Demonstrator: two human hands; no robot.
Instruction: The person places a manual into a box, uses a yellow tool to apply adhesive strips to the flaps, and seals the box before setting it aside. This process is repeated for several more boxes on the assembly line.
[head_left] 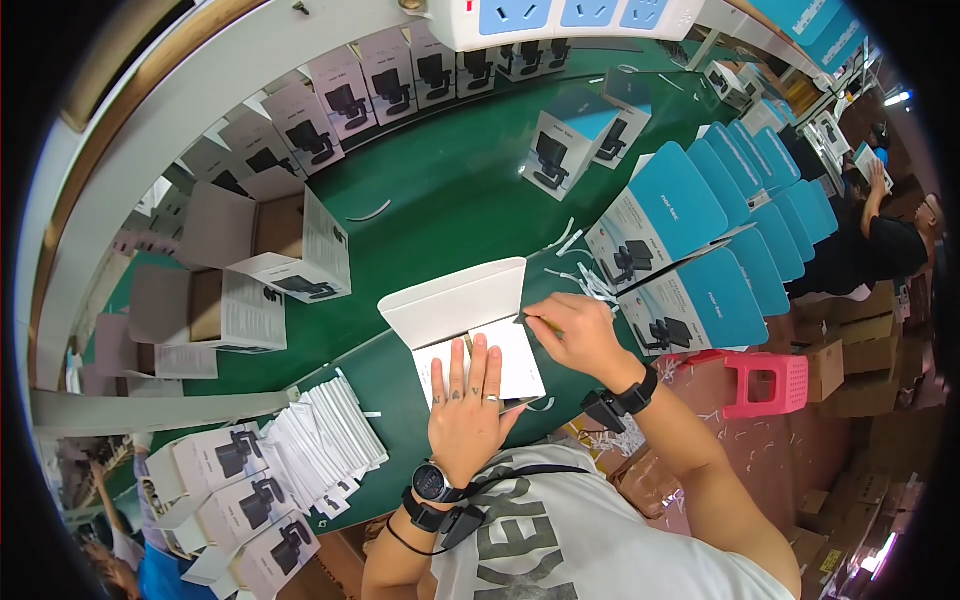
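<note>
A white carton point(455, 302) lies in front of me near the table's edge, its lid folded up on the far side. Flat across the white surface point(512, 352) inside it rests my left hand point(468, 405), fingers stretched out and slightly apart. My right hand point(578, 335) is at the carton's right side, by the foot of the lid. Its thumb and fingers are pinched together, and a small dark tip shows at them; what they hold is too small to name. Part of the carton's near side is hidden under the left hand.
A stack of folded white papers point(325, 440) lies to the left. Opened cartons with blue flaps point(690, 200) stand on the right, near white strips point(590, 280). Two closed boxes point(565, 145) stand farther back. A pink stool point(765, 385) is on the floor; a co-worker point(890, 235) is at far right.
</note>
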